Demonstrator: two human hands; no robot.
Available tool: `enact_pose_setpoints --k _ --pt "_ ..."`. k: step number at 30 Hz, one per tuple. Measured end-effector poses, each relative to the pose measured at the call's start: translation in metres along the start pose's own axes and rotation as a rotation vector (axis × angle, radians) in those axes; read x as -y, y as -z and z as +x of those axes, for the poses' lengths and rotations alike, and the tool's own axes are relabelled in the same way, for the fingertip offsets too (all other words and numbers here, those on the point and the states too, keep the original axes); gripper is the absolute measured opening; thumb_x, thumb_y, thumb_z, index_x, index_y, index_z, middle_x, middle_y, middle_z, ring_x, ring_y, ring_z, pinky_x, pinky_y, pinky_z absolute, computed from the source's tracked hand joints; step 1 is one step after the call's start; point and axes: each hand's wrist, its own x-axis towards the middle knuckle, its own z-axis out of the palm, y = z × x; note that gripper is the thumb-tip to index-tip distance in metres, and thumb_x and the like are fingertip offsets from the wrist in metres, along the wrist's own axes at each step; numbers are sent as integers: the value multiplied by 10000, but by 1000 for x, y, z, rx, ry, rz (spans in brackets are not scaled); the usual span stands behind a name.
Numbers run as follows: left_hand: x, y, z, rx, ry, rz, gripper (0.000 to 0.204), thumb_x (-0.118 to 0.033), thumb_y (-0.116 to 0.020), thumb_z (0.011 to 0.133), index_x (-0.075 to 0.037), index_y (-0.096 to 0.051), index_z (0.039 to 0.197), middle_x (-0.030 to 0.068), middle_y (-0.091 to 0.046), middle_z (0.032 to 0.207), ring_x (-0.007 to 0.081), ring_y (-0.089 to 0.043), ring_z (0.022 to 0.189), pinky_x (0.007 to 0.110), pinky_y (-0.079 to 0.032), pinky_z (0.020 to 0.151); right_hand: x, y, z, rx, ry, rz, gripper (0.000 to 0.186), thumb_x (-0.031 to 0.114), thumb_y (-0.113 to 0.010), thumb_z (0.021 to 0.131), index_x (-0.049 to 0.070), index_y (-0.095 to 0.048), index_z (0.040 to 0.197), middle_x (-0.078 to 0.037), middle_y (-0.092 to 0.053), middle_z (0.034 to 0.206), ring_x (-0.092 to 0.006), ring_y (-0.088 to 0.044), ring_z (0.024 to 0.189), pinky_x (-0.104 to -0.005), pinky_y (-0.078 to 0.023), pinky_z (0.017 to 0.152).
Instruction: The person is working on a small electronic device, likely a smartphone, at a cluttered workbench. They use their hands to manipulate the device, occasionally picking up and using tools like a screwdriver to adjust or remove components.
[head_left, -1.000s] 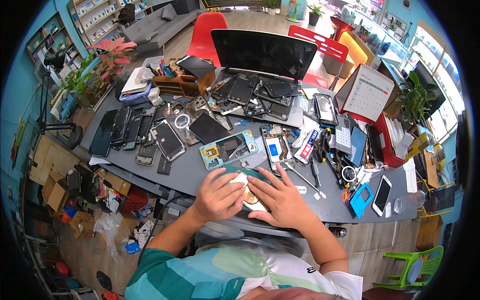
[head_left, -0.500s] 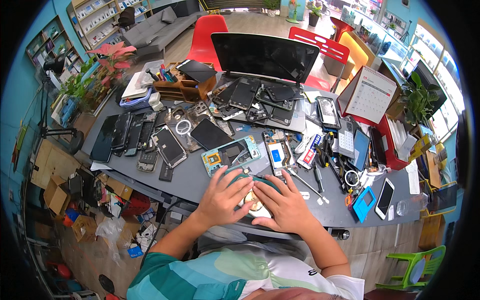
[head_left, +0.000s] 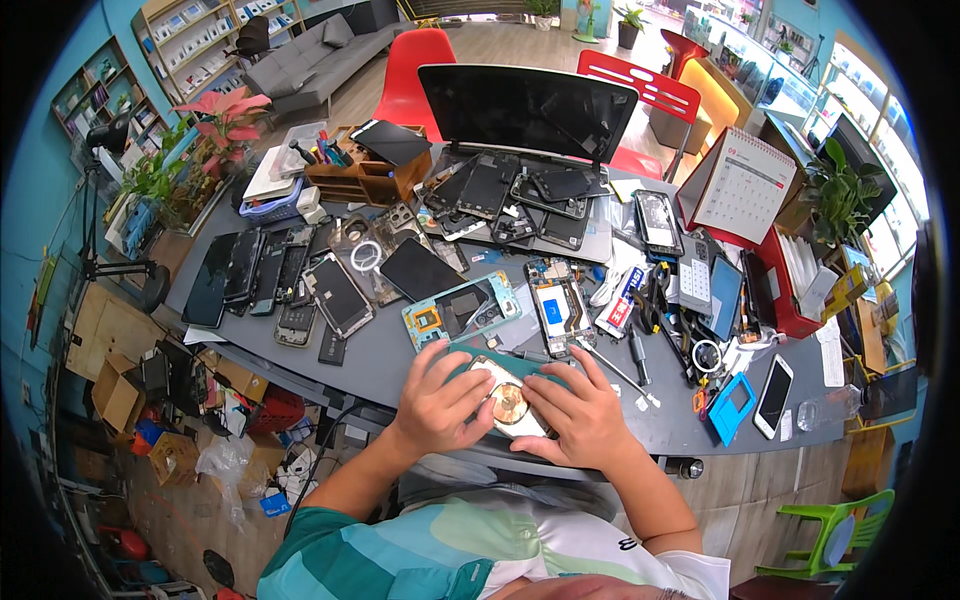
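Observation:
Between my hands, at the near edge of the desk, lies a pale phone housing [head_left: 510, 404] with a round gold coil on its face. My left hand [head_left: 443, 400] grips its left side, thumb by the coil and fingers along the upper end. My right hand [head_left: 577, 412] holds the right side, its fingertips by the coil and its thumb at the lower end. A teal mat [head_left: 532, 364] shows just beyond. Farther off sit a light-blue phone frame [head_left: 425, 322] and an opened phone [head_left: 558, 306] with its inner parts bare.
Phone parts and a dark screen panel [head_left: 425, 268] crowd the desk [head_left: 390, 365] ahead. A laptop [head_left: 525, 115] stands at the back under stacked parts. Rightward are a tweezer-like tool [head_left: 620, 372], a blue tray [head_left: 731, 408], a white phone [head_left: 771, 397] and a desk calendar [head_left: 745, 185].
My hands have drawn apart a little, and my fingers have lifted off the middle of the phone housing. More of its face and the gold coil now show.

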Motion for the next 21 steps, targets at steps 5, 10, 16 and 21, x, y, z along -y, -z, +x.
enact_pose_setpoints --k 5,10,16,21 --pt "-2 2 5 -27 -12 3 194 -176 -852 905 -58 -911 1048 25 -850 1134 302 -761 1162 633 -545 1225 0 1 -1 -27 4 1 749 704 -911 916 -5 -883 1156 -120 -843 1211 -341 -771 1212 -644 -526 1269" --pt "-2 2 3 -46 -16 11 163 -160 -849 884 -64 -905 1003 22 -852 1114 295 -764 1142 633 -558 1211 0 1 0 -48 8 5 745 692 -932 893 -10 -885 1135 -124 -851 1183 -341 -782 1164 -630 -552 1236" --pt "-1 2 1 -41 -12 4 171 -162 -844 890 -69 -907 1019 22 -863 1169 299 -767 1178 631 -552 1217 -1 3 0 -47 4 18 734 674 -942 889 -12 -885 1144 -128 -855 1190 -343 -783 1156 -622 -564 1219" --pt "-4 5 7 21 4 16 216 -177 -844 906 -73 -910 1084 39 -867 1310 321 -759 1281 632 -527 1247 -1 1 0 -47 3 27 728 669 -944 891 -9 -884 1151 -129 -855 1197 -343 -784 1152 -618 -568 1215"
